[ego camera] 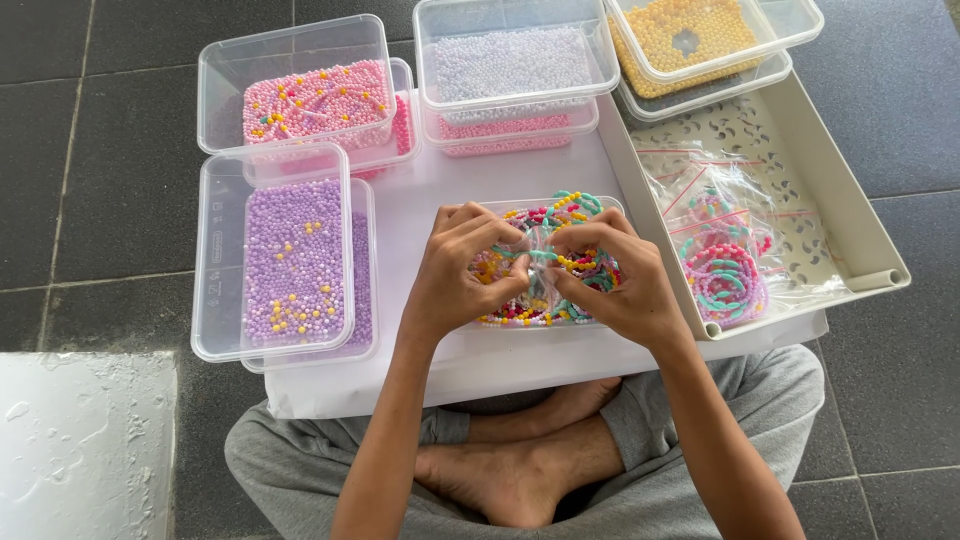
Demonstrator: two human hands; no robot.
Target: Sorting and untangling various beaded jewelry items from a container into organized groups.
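Purple bead tub left; pink bead tub; yellow bead tub; cream tray right.

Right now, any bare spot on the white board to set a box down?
Bare strip of white board between purple bead box, pink bead box and bracelet tray; narrow front edge too. Crowded along the top row and under both hands.

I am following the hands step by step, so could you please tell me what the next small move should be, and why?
Probably lift the small clear bag slightly above the container of beaded bracelets. Both the left hand and the right hand pinch it between their fingers right over the heap, so the beads beneath crowd the view and could snag it.
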